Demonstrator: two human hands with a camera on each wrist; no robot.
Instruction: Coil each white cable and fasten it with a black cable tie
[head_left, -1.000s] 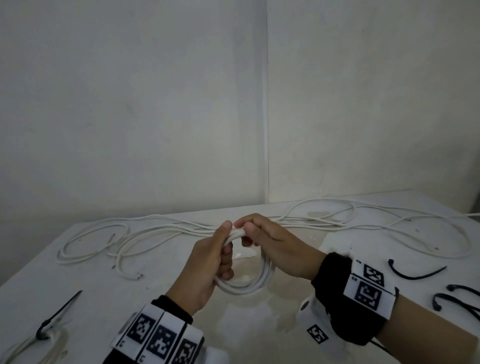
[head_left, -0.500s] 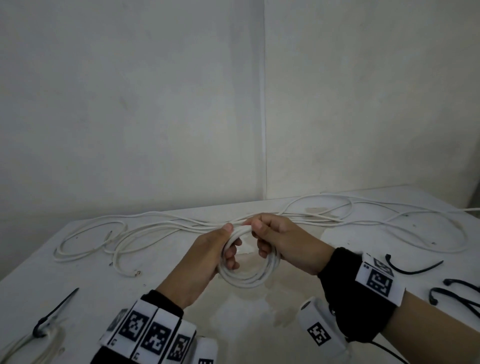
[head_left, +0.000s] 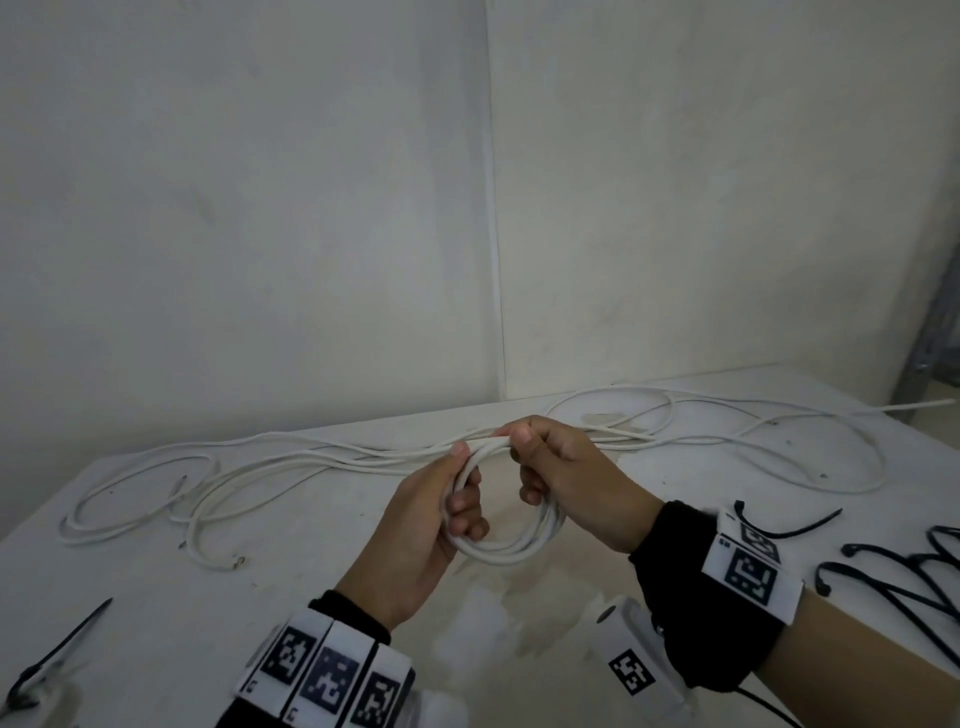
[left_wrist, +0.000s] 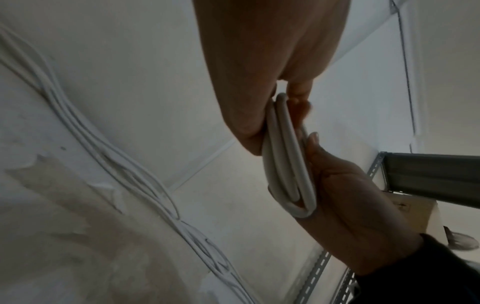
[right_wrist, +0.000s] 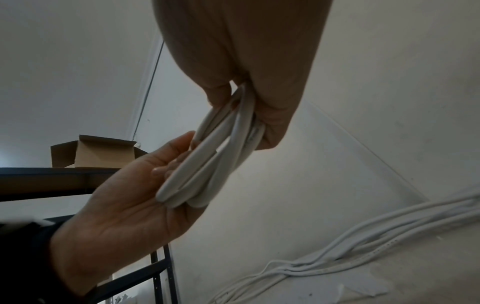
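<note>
A white cable coil of several loops hangs between both hands above the white table. My left hand grips the coil's left side, thumb on top and fingers curled through the ring. My right hand pinches the top of the coil and its lower fingers curl round the right side. In the left wrist view the loops lie pressed between both hands. Loose white cables trail across the table behind. Black cable ties lie at the right.
At the table's front left corner lies a tied cable bundle with a black tie. The two walls meet in a corner behind the table. A metal shelf with a cardboard box stands off to the side.
Both hands have risen slightly with the coil and the ring now stands more open between them. The grip on the top of the coil has stayed.
</note>
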